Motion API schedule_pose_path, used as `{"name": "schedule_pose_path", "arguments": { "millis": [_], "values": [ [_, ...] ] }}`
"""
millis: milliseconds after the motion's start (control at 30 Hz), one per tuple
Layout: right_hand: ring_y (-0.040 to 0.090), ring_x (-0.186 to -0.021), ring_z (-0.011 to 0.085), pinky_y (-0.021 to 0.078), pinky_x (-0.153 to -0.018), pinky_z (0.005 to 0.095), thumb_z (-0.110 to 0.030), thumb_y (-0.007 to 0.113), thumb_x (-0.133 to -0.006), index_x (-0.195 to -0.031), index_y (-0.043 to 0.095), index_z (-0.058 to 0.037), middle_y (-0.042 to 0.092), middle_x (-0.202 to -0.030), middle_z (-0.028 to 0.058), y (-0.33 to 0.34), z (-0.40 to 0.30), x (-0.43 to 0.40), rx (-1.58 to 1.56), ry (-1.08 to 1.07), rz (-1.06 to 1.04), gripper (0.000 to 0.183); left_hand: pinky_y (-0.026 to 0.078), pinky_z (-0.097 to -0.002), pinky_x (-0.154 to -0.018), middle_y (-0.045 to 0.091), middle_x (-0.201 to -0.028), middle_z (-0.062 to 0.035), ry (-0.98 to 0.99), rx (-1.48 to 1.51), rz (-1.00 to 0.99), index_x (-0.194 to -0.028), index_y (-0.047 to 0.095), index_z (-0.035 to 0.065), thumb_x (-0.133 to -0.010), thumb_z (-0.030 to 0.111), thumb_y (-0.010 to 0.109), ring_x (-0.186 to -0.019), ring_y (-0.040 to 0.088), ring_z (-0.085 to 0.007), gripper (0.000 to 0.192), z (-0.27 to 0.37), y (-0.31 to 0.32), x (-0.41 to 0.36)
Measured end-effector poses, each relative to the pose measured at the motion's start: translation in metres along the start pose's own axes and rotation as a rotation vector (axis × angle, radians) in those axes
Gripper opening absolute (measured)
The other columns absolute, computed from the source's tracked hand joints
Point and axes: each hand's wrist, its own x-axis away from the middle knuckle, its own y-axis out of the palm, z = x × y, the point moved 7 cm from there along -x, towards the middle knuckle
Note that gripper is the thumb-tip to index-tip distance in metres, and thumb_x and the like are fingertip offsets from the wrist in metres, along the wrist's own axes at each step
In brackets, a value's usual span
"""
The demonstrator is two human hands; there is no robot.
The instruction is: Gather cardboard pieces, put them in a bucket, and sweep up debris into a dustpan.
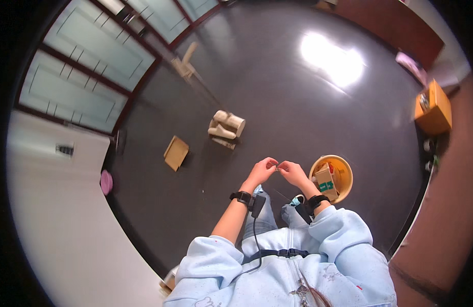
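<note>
My left hand [262, 171] and my right hand [293, 173] meet in front of me, above the dark floor [274, 96]. Their fingertips pinch a small pale thing [277, 169], too tiny to name. Close beside my right hand and forearm stands a yellow bin [347, 176]. Inside it lies a cardboard box [325, 178] with green tape or print, along with other scraps. A dark strap with a black device sits on each of my wrists.
Ahead to the left stands a cream-coloured long-handled device [228, 121], blurred. Nearer left is a piece of cardboard [176, 153]. A pink basin [106, 182] rests by the white wall. At right is an orange-brown box [434, 115]. Framed glass panels [98, 46] line the upper left.
</note>
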Motion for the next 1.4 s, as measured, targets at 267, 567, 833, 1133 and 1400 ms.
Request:
{"name": "schedule_pose_path", "arguments": {
  "millis": [267, 567, 833, 1133, 1400],
  "values": [
    [0.065, -0.082, 0.0286, 0.0502, -0.072, 0.0359, -0.016, 0.058, -0.080, -0.097, 0.062, -0.0022, 0.066, -0.088, 0.0154, 0.108, -0.071, -0.013, 0.123, -0.135, -0.249, 0.022, 0.049, -0.0289, -0.076, 0.066, -0.091, -0.0073, -0.089, 0.163, 0.212, -0.102, 0.061, 0.0044, -0.084, 0.013, 0.056, -0.085, 0.063, -0.0155, 0.021, -0.061, -0.087, 0.082],
    [0.064, -0.080, 0.0193, 0.0499, -0.071, 0.0311, -0.015, 0.058, -0.084, -0.101, 0.061, -0.0028, 0.067, -0.087, 0.0102, 0.294, -0.155, -0.034, 0.298, -0.212, -0.585, 0.021, 0.049, -0.0294, -0.076, 0.066, -0.092, -0.0078, -0.194, 0.258, 0.550, -0.103, 0.060, 0.0046, -0.085, 0.013, 0.056, -0.085, 0.063, -0.0159, 0.021, -0.157, -0.218, 0.210],
    [0.065, -0.082, 0.0196, 0.0497, -0.073, 0.0308, -0.017, 0.058, -0.085, -0.100, 0.062, -0.0032, 0.067, -0.087, 0.0108, 0.462, -0.212, -0.007, 0.387, -0.416, -0.855, 0.021, 0.049, -0.0352, -0.071, 0.066, -0.089, -0.0133, -0.317, 0.192, 0.866, -0.099, 0.060, 0.0051, -0.084, 0.017, 0.057, -0.083, 0.063, -0.0280, 0.020, -0.245, -0.278, 0.327],
    [0.064, -0.082, 0.0240, 0.0491, -0.073, 0.0336, -0.017, 0.058, -0.083, -0.099, 0.062, -0.0036, 0.066, -0.087, 0.0130, 0.550, -0.221, -0.017, 0.381, -0.401, -1.013, 0.021, 0.047, -0.0360, -0.079, 0.064, -0.102, -0.0145, -0.475, 0.255, 0.863, -0.109, 0.056, 0.0043, -0.086, 0.015, 0.055, -0.095, 0.061, -0.0279, 0.025, -0.296, -0.305, 0.373],
    [0.063, -0.086, 0.0283, 0.0491, -0.075, 0.0363, -0.017, 0.058, -0.084, -0.100, 0.062, -0.0049, 0.065, -0.091, 0.0151, 0.604, -0.286, -0.106, 0.304, -0.395, -1.021, 0.021, 0.048, -0.0378, -0.076, 0.064, -0.090, -0.0149, -0.428, 0.240, 0.971, -0.104, 0.059, 0.0054, -0.081, 0.012, 0.055, -0.086, 0.061, -0.0310, 0.024, -0.318, -0.410, 0.336]
  ]
}}
